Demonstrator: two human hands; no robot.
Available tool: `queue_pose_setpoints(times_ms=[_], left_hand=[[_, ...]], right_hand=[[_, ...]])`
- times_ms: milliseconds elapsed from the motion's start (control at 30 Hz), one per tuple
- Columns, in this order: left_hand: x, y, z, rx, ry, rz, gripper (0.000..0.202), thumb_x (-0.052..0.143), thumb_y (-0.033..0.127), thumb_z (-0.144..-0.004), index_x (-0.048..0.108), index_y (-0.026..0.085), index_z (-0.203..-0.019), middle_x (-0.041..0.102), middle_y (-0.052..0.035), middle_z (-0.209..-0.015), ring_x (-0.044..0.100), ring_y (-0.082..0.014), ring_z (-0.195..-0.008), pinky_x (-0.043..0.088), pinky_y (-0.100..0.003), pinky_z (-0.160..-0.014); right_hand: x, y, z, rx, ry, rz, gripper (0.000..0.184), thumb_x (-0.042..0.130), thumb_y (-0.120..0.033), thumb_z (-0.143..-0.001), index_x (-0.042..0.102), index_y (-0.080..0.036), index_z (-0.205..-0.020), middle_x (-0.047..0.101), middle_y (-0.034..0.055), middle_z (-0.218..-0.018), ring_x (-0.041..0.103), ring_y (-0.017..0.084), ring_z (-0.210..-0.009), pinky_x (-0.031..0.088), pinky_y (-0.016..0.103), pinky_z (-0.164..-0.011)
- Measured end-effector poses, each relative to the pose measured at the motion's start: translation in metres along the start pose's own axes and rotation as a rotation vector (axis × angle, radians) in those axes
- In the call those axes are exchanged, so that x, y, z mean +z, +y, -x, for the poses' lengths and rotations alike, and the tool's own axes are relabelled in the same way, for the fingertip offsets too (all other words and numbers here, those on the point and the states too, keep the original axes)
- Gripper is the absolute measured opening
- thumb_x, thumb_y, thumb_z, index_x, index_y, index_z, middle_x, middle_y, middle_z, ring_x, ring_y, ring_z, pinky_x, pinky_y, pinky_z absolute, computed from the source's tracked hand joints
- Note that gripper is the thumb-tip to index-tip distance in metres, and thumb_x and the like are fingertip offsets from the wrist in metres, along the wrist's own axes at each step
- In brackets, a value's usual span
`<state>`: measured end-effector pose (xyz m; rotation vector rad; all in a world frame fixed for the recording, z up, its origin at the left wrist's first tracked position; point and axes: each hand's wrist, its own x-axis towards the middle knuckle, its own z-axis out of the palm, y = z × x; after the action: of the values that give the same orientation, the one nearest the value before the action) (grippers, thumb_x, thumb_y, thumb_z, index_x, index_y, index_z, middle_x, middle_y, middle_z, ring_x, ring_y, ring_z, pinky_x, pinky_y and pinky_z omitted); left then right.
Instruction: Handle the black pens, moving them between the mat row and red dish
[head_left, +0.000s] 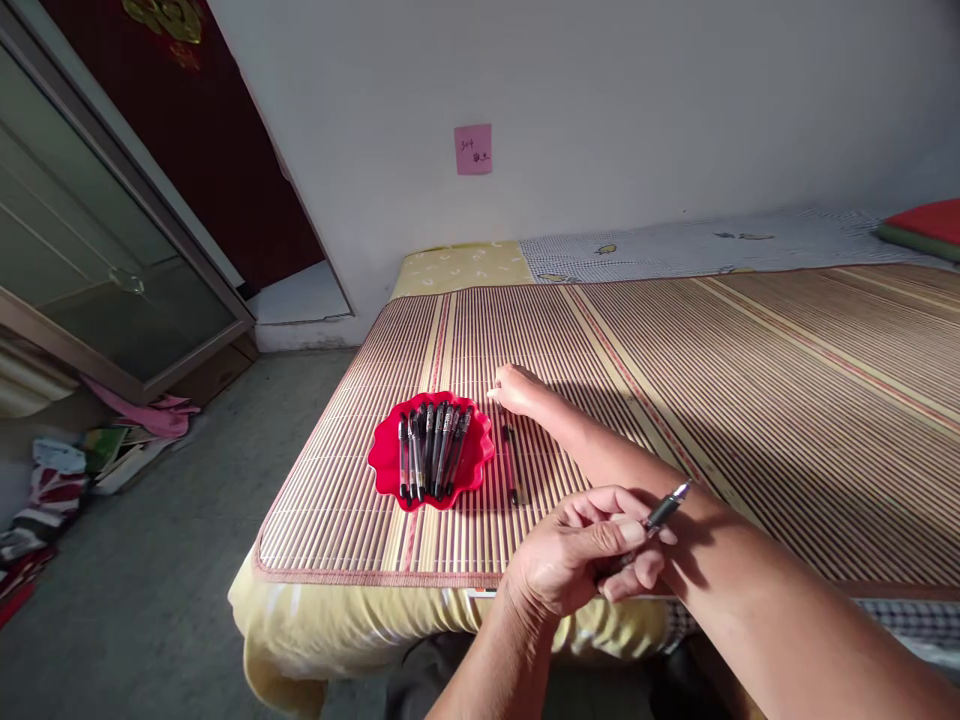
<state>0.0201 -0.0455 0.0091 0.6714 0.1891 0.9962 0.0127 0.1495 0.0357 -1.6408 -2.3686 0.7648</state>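
Note:
My left hand (pixel 577 560) is low in the middle, fingers closed round a dark pen (pixel 664 510) whose silver tip points up and to the right. My right arm reaches across it to the left. My right hand (pixel 516 390) rests on the striped bamboo mat (pixel 750 400) just right of a red scalloped plate (pixel 386 470); its fingers are bunched together and what they hold, if anything, is hidden. Several dark pens (pixel 433 450) lie side by side in the plate. Two more pens (pixel 512 465), one reddish, lie on the mat between the plate and my right forearm.
The mat covers a bed with a yellow sheet (pixel 300 620); its front edge is close to me. A pink note (pixel 472 149) is stuck on the white wall. A red cushion (pixel 926 222) lies far right. Clothes and papers (pixel 90 460) litter the floor on the left by a glass door.

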Motion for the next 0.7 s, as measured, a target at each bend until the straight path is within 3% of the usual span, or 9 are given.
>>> queue_pose_setpoints(times_ms=[333, 700], left_hand=[[-0.0007, 0.0007, -0.0012, 0.002, -0.007, 0.006, 0.027, 0.08, 0.034, -0.087, 0.073, 0.009, -0.096, 0.065, -0.0021, -0.065, 0.041, -0.0041, -0.038, 0.021, -0.022, -0.038], [0.0004, -0.0001, -0.0008, -0.006, 0.003, -0.008, 0.029, 0.081, 0.035, -0.086, 0.073, 0.009, -0.096, 0.066, -0.0023, -0.065, 0.042, -0.0038, -0.039, 0.022, -0.021, -0.038]], right_hand=[[0.0051, 0.0092, -0.008, -0.049, -0.015, -0.02, 0.02, 0.072, -0.018, -0.092, 0.075, -0.015, -0.111, 0.073, 0.0128, -0.107, 0.07, 0.019, -0.082, 0.059, 0.028, -0.068], [0.003, 0.0095, 0.0001, -0.052, -0.01, -0.027, 0.02, 0.075, -0.019, -0.09, 0.076, -0.012, -0.108, 0.072, 0.0117, -0.095, 0.069, 0.019, -0.075, 0.06, 0.031, -0.067]])
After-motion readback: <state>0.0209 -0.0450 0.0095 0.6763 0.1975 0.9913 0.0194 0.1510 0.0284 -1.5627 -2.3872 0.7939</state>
